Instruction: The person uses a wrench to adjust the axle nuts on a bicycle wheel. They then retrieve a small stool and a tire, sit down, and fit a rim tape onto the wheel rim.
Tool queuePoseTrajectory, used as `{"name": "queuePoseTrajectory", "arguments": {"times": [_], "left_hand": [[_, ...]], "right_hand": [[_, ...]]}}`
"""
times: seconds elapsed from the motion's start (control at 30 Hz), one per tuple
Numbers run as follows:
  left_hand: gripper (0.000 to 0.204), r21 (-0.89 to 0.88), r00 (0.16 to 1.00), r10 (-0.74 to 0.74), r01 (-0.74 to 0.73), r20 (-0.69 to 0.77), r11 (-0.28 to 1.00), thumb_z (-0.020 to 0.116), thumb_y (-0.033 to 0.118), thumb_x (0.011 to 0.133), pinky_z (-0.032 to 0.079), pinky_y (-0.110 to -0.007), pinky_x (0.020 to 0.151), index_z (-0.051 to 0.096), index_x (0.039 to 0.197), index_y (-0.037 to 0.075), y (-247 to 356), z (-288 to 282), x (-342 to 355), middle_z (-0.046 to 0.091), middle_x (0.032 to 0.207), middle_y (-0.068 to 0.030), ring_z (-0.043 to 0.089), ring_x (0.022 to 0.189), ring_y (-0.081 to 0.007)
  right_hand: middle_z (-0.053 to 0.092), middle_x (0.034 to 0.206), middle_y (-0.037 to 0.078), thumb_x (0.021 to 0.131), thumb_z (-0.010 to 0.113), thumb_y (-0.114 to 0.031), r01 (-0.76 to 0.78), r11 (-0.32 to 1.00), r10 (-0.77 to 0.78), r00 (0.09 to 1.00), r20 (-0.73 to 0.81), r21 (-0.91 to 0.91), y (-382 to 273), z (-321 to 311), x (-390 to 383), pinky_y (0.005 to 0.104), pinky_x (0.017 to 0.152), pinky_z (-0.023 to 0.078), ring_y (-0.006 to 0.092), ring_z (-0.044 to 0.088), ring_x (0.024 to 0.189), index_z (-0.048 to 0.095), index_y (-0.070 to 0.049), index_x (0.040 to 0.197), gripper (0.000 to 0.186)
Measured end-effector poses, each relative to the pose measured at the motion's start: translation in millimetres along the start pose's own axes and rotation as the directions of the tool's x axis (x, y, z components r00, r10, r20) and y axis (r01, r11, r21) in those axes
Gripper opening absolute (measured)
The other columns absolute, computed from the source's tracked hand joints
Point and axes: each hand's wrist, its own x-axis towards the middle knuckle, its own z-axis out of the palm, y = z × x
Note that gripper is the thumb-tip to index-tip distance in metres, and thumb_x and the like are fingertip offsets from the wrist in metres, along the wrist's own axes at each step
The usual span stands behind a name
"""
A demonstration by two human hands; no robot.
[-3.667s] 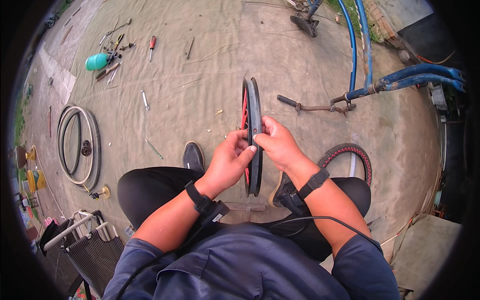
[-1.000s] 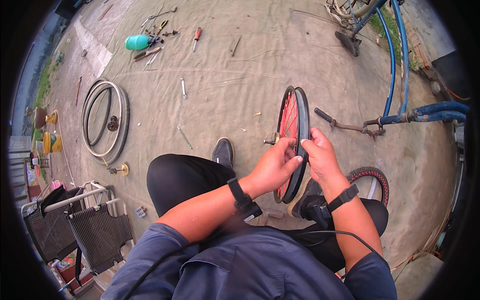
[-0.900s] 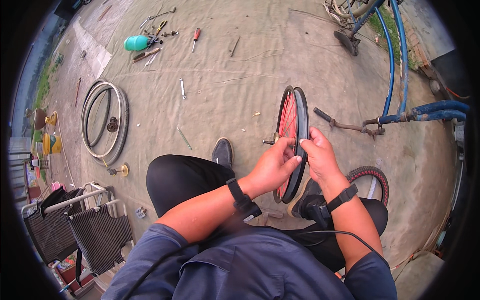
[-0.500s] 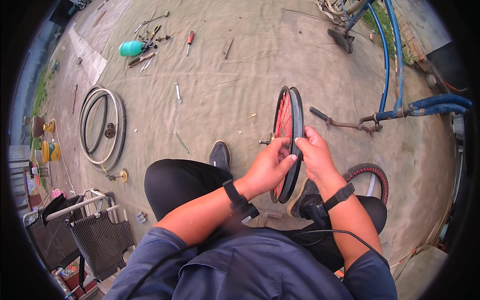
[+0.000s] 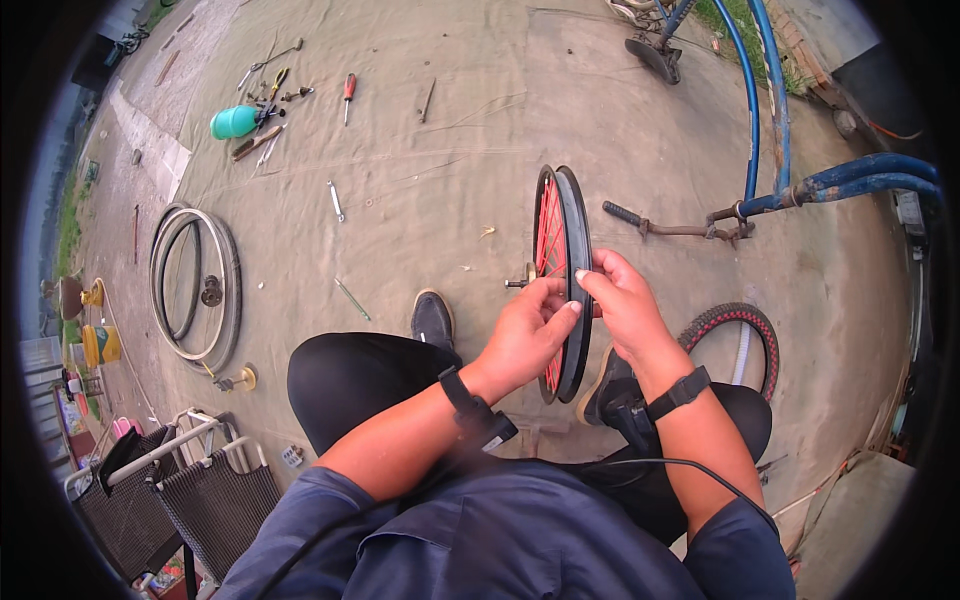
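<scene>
Upright between my knees stands a small bicycle wheel with a black rim and red spokes; no tyre shows on it. My left hand holds the rim's near side, thumb on the outer face and fingers curled in by the spokes. From the other side my right hand grips the same rim, its thumb pressed on the outer face just above the left thumb. A hub axle sticks out to the left. Beside my right knee lies a black tyre with red tread marks.
A blue bicycle frame with a handlebar lies at the right. On the ground cloth are a wrench, a screwdriver and a green bottle among tools. At left lie a larger wheel and folding chairs.
Both hands keep their grip on the rim, with only slight finger shifts. The whole view has turned a little, so the ground items sit slightly differently.
</scene>
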Motion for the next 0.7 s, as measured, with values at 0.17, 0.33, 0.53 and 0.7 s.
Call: {"name": "queuePoseTrajectory", "arguments": {"times": [0.17, 0.33, 0.53, 0.7], "left_hand": [[0.026, -0.045, 0.997, -0.076, 0.077, 0.010, 0.996, 0.057, 0.013, 0.103, 0.051, -0.023, 0.069, 0.058, 0.124, -0.002, 12.2, -2.8, 5.1, 0.067, 0.100, -0.0023, 0.060, 0.081, -0.0064], [0.017, -0.009, 0.998, -0.059, 0.059, 0.021, 0.998, 0.056, 0.017, 0.105, 0.048, -0.021, 0.068, 0.060, 0.114, 0.004, 3.8, -13.3, 13.8, 0.064, 0.094, 0.0024, 0.057, 0.079, -0.0032], [0.012, -0.004, 0.998, -0.047, 0.047, -0.041, 0.999, 0.057, 0.018, 0.104, 0.039, -0.017, 0.062, 0.061, 0.110, 0.008, -1.6, -18.2, 14.0, 0.059, 0.085, 0.0072, 0.049, 0.070, -0.0003], [0.008, 0.011, 0.996, -0.058, 0.059, -0.061, 0.998, 0.056, 0.019, 0.105, 0.034, -0.017, 0.058, 0.060, 0.106, 0.012, 3.9, -13.0, 14.7, 0.057, 0.082, 0.0094, 0.045, 0.067, 0.0012]], "right_hand": [[0.062, 0.110, 0.008, 0.096, 0.066, -0.018, 0.247, 0.939, -0.262, 0.964, -0.035, -0.239, -7.9, -29.2, -5.7, 0.0280, 0.078, 0.050, 0.0118, 0.062, 0.092, 0.052, 0.004, 0.134, 0.046], [0.065, 0.111, 0.008, 0.099, 0.062, -0.021, 0.495, 0.848, -0.530, 0.809, -0.256, -0.191, -97.9, -82.5, -77.4, 0.0270, 0.077, 0.051, 0.0154, 0.066, 0.091, 0.053, 0.001, 0.134, 0.042], [0.066, 0.111, 0.011, 0.103, 0.055, -0.016, 0.600, 0.718, -0.646, 0.387, -0.658, -0.352, -132.5, -199.8, -190.4, 0.0278, 0.077, 0.052, 0.0187, 0.068, 0.092, 0.052, 0.001, 0.136, 0.038], [0.066, 0.109, 0.009, 0.101, 0.059, -0.018, 0.225, 0.928, -0.361, 0.344, -0.867, -0.298, -55.5, -300.1, -231.8, 0.0262, 0.070, 0.053, 0.0157, 0.068, 0.085, 0.053, -0.003, 0.136, 0.038]]}}
